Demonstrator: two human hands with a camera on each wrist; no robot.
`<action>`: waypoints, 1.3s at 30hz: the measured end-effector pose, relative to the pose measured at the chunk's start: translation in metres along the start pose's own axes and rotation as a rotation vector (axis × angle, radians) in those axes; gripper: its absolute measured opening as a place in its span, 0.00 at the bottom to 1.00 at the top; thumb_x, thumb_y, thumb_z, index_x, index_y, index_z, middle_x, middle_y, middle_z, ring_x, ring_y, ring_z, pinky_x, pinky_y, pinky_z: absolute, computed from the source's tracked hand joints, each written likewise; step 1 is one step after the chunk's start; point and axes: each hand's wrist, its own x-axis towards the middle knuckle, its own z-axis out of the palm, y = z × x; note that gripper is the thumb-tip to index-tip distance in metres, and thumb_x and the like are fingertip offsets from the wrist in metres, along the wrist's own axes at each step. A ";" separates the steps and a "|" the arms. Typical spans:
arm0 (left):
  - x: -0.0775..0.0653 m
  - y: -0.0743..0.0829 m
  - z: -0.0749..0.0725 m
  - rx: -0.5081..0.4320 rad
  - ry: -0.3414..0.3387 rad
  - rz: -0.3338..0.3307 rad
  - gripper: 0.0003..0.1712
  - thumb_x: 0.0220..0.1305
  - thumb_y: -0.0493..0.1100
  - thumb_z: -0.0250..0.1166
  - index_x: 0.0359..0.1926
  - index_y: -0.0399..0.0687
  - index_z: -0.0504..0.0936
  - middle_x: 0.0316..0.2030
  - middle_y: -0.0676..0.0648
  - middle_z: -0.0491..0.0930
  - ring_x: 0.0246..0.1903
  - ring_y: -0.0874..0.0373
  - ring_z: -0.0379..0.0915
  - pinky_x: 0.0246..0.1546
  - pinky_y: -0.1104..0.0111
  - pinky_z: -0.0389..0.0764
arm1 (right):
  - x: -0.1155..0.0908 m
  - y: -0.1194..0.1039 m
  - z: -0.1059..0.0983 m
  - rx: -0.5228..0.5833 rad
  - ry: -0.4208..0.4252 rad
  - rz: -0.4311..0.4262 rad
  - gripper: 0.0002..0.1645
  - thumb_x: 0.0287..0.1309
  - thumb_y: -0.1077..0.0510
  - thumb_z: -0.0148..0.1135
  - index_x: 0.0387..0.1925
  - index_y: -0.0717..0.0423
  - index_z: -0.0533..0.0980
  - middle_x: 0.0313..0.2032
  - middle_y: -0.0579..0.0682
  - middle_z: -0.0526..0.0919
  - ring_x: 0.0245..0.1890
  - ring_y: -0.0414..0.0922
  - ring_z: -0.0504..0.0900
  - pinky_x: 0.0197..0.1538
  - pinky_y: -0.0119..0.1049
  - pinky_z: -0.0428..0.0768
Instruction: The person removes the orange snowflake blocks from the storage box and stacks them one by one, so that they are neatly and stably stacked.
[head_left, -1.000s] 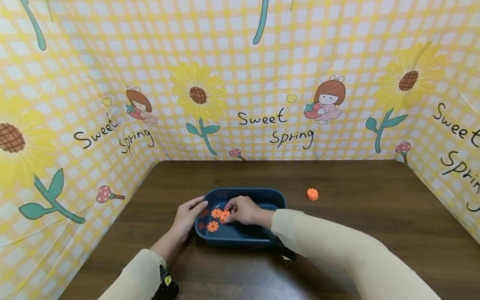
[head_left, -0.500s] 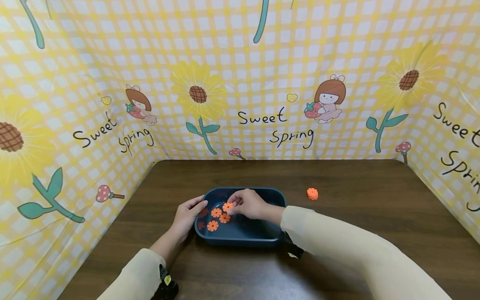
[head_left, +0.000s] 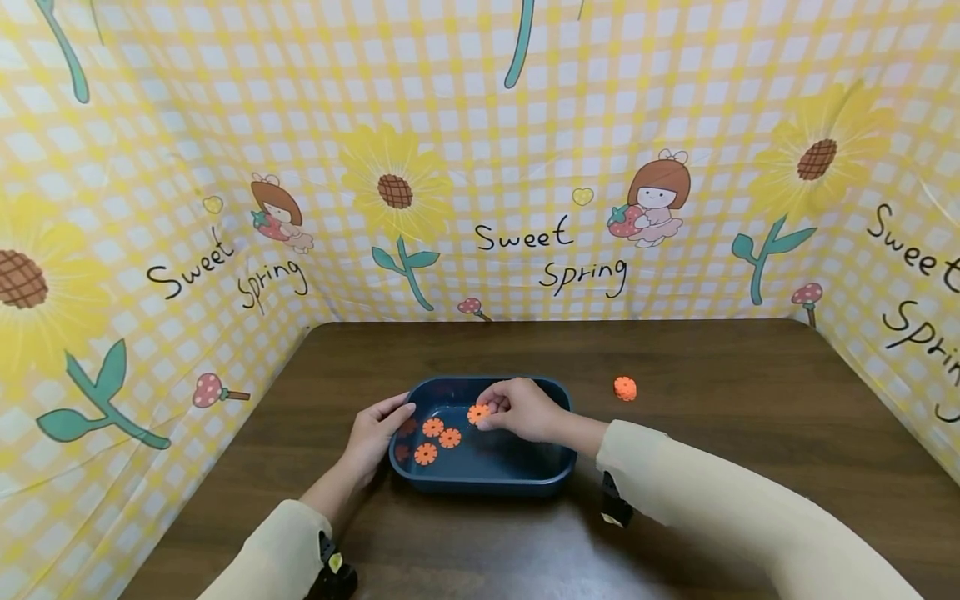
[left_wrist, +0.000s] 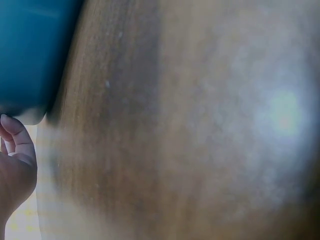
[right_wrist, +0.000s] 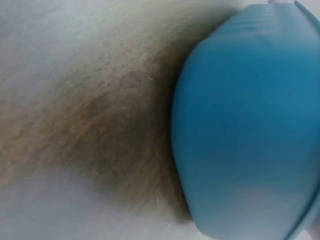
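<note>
In the head view a dark blue rectangular tub (head_left: 495, 481) sits on the table. My left hand (head_left: 369, 440) grips its left end, thumb over the rim. The left wrist view shows the same hand (left_wrist: 17, 170) at the tub's corner. Over the inside of the tub, my right hand (head_left: 528, 408) pinches an orange notched disc (head_left: 477, 414), shaped like a flower, between thumb and fingers. Three similar orange pieces lie on the tub floor toward the left: a rear disc (head_left: 432, 427), a middle disc (head_left: 450, 438) and a front disc (head_left: 425, 454).
Right of the tub, a small orange pile of notched discs (head_left: 625, 388) rests on the brown wooden table (head_left: 705, 367). A yellow checked cloth (head_left: 480, 167) with printed flowers encloses the back and sides. The right wrist view is filled mostly by the tub's outer wall (right_wrist: 245, 125).
My right hand has lifted away from the discs at the left and moved right, carrying one orange disc. A disc it covered before now shows. The left hand stays on the tub.
</note>
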 end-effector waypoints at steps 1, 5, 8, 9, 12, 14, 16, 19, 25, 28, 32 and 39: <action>0.000 0.000 0.000 -0.003 0.002 0.003 0.26 0.68 0.48 0.63 0.63 0.43 0.75 0.55 0.38 0.77 0.48 0.47 0.77 0.45 0.65 0.80 | -0.002 0.001 -0.003 0.009 0.015 -0.006 0.16 0.55 0.54 0.72 0.45 0.54 0.82 0.29 0.44 0.78 0.29 0.42 0.75 0.32 0.32 0.76; 0.001 0.000 0.000 -0.001 0.005 0.010 0.26 0.68 0.48 0.63 0.63 0.42 0.76 0.55 0.39 0.78 0.49 0.48 0.77 0.45 0.66 0.80 | -0.012 0.003 -0.018 0.052 0.082 -0.030 0.17 0.55 0.56 0.72 0.46 0.58 0.82 0.29 0.45 0.78 0.30 0.43 0.75 0.32 0.33 0.76; 0.000 0.000 0.000 -0.006 0.002 0.008 0.26 0.68 0.48 0.63 0.63 0.42 0.76 0.55 0.39 0.78 0.49 0.47 0.77 0.45 0.66 0.80 | -0.019 0.006 -0.028 0.077 0.127 -0.044 0.17 0.55 0.57 0.71 0.46 0.59 0.81 0.30 0.46 0.78 0.30 0.44 0.75 0.33 0.34 0.77; 0.000 -0.001 0.000 -0.006 0.002 0.007 0.26 0.68 0.48 0.63 0.62 0.42 0.76 0.55 0.39 0.78 0.49 0.48 0.77 0.45 0.65 0.80 | -0.021 0.008 -0.032 0.080 0.140 -0.052 0.18 0.55 0.57 0.71 0.47 0.59 0.81 0.31 0.46 0.78 0.31 0.44 0.75 0.33 0.35 0.78; 0.000 -0.001 -0.001 -0.008 -0.001 0.006 0.26 0.67 0.49 0.64 0.63 0.42 0.76 0.56 0.39 0.77 0.49 0.48 0.77 0.46 0.65 0.80 | -0.025 0.011 -0.042 0.084 0.185 -0.062 0.18 0.56 0.57 0.71 0.47 0.58 0.81 0.31 0.47 0.78 0.30 0.45 0.75 0.32 0.35 0.78; 0.000 -0.002 -0.001 -0.006 -0.002 0.007 0.27 0.67 0.49 0.64 0.63 0.42 0.76 0.57 0.39 0.77 0.50 0.48 0.77 0.46 0.64 0.80 | -0.028 0.012 -0.049 0.084 0.216 -0.065 0.18 0.56 0.57 0.71 0.47 0.58 0.81 0.31 0.47 0.78 0.29 0.45 0.75 0.31 0.34 0.77; 0.000 -0.001 -0.001 -0.009 -0.004 0.007 0.27 0.67 0.50 0.64 0.63 0.43 0.76 0.56 0.38 0.77 0.49 0.48 0.77 0.46 0.65 0.80 | -0.031 0.015 -0.055 0.082 0.253 -0.063 0.18 0.55 0.57 0.72 0.47 0.57 0.81 0.30 0.47 0.77 0.29 0.45 0.74 0.29 0.33 0.76; 0.000 -0.001 -0.001 -0.015 -0.007 0.004 0.27 0.67 0.50 0.64 0.63 0.43 0.76 0.56 0.38 0.77 0.49 0.47 0.77 0.45 0.65 0.80 | -0.036 0.019 -0.062 0.089 0.292 -0.049 0.18 0.54 0.57 0.72 0.47 0.57 0.81 0.29 0.48 0.76 0.28 0.46 0.74 0.28 0.32 0.74; 0.000 -0.001 0.000 -0.012 -0.004 0.001 0.27 0.67 0.50 0.64 0.62 0.42 0.76 0.57 0.40 0.77 0.51 0.49 0.76 0.49 0.63 0.78 | -0.048 0.033 -0.076 0.051 0.363 -0.068 0.18 0.54 0.58 0.72 0.46 0.60 0.82 0.28 0.48 0.77 0.28 0.46 0.74 0.29 0.31 0.73; -0.001 -0.001 0.000 -0.018 -0.001 0.000 0.27 0.67 0.50 0.64 0.62 0.42 0.76 0.56 0.40 0.77 0.50 0.48 0.76 0.49 0.62 0.78 | -0.054 0.044 -0.083 0.020 0.399 -0.066 0.18 0.53 0.58 0.73 0.46 0.61 0.82 0.28 0.48 0.77 0.28 0.46 0.73 0.29 0.31 0.72; -0.001 -0.002 0.000 -0.019 0.000 0.000 0.28 0.66 0.51 0.65 0.62 0.42 0.76 0.56 0.39 0.77 0.50 0.49 0.77 0.49 0.62 0.78 | -0.061 0.060 -0.095 0.006 0.429 -0.014 0.19 0.54 0.57 0.72 0.47 0.61 0.81 0.29 0.49 0.78 0.29 0.46 0.73 0.28 0.30 0.72; 0.001 -0.002 0.000 -0.007 -0.002 -0.001 0.28 0.67 0.51 0.64 0.62 0.42 0.76 0.58 0.40 0.75 0.53 0.49 0.74 0.51 0.62 0.77 | -0.073 0.090 -0.115 -0.019 0.443 0.095 0.22 0.56 0.55 0.71 0.49 0.63 0.79 0.34 0.52 0.78 0.33 0.48 0.74 0.31 0.30 0.75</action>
